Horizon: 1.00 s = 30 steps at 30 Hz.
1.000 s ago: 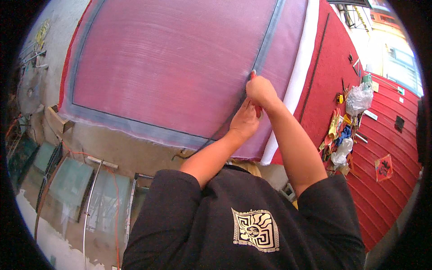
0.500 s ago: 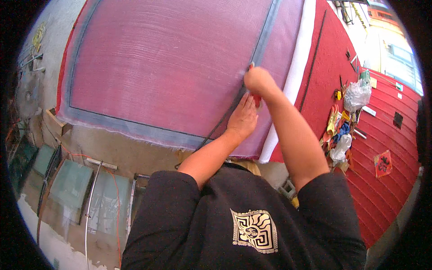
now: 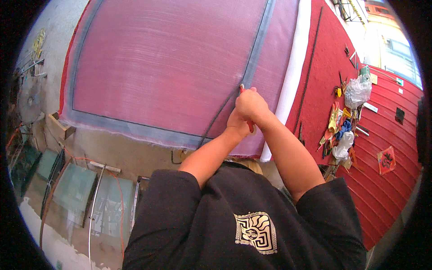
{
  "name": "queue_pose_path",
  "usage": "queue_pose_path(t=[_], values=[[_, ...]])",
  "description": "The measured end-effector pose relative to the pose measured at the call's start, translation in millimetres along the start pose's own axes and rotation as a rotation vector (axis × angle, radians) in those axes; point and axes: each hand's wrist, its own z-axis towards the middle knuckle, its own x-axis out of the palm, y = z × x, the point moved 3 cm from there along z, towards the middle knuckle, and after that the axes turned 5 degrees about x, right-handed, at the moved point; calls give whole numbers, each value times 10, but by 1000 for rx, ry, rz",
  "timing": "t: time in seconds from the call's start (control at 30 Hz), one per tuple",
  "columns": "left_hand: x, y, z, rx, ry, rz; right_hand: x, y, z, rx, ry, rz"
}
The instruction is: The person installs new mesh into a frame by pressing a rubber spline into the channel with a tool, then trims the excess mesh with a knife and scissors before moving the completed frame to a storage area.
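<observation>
Frame [image 3: 135, 127], grey-blue, large: lying flat on red table [image 3: 330, 49], far end beyond view. Mesh [image 3: 166, 67], sheer, pinkish-violet over the red beneath: spread across frame and past its outer edges, frayed along the near side. Cord [image 3: 219, 113], dark, slender: slanting over near right corner of frame, upper end close to tip of tool. Tool [image 3: 250, 126], red-handled, pale-tipped: at right bar of frame, toward near corner; contact of tip with bar unclear. Right hand [image 3: 252, 104]: above right bar of frame, fingers closed round tool. Left hand [image 3: 235, 120]: at same bar of frame, partly beneath right hand, fingers mostly hidden, grip impossible to tell. Roll [image 3: 294, 63], white, long: to right of frame, alongside right bar. Clear plastic bag [image 3: 358, 93], yellow-and-red gloves [image 3: 334, 120], white plastic bag [image 3: 343, 147]: heaped together, well to right of frame. Corrugated panel [image 3: 378, 202], red: farthest right of frame. Wooden block [image 3: 59, 127]: just outside near left corner of frame. Glass panes [image 3: 74, 189], greenish: below near bar of frame, toward the left. T-shirt [image 3: 198, 225], black, pale square print: in front of near bar of frame.
</observation>
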Motion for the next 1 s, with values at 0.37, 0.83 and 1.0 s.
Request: queue_pose_path(t=[0.37,0.83,1.0], values=[[55,53,11,135,119,215,-206,-70,106,-76,195,-84],[-269,-264,-255,202,178,415,-24,-812,-161,102,-92,341],[-947,-625,-462,53,-48,383,147,-1014,-384,161,-28,559]])
